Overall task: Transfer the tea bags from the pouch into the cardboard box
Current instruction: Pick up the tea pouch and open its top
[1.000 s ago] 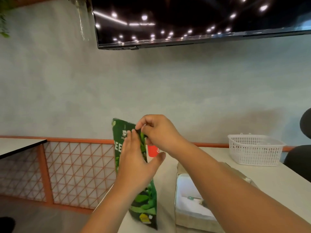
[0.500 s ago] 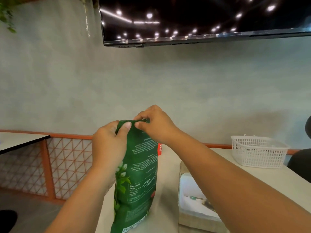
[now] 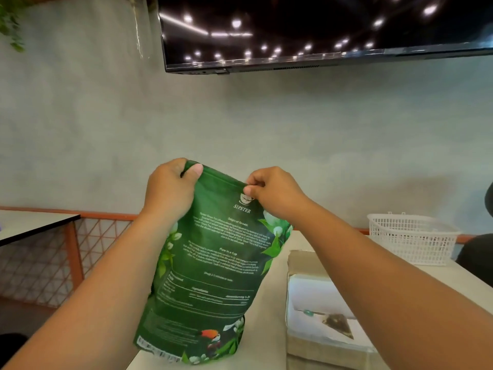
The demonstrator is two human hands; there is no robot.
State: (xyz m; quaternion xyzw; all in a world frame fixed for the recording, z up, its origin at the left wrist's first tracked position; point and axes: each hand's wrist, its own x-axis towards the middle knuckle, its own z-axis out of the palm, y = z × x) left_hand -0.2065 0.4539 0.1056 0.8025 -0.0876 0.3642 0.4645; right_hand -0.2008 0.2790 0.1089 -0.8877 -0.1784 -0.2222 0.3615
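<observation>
View from the head camera. A pale table point(image 3: 268, 324) runs away toward a grey plastered wall point(image 3: 240, 116). A green pouch point(image 3: 213, 263) is held roughly upright over the table's near left part, its printed back facing the camera; whether its base rests on the surface cannot be told. The left hand point(image 3: 170, 190) grasps the pouch's upper left corner, thumb pressed on the top edge. The right hand point(image 3: 274, 194) pinches the upper right corner between thumb and curled fingers. Just right of the pouch lies the open cardboard box point(image 3: 301, 263), partly hidden by the right forearm; one pyramid tea bag point(image 3: 337, 323) lies on its white floor. Farther back on the right stands a white basket point(image 3: 410, 236), beside a dark chair point(image 3: 474, 252). A wall-mounted screen point(image 3: 320, 28) above reflects ceiling lights. At left, an orange lattice partition point(image 3: 101, 236) joins a second table point(image 3: 32, 222); plant leaves point(image 3: 10, 22) hang in the upper left corner.
</observation>
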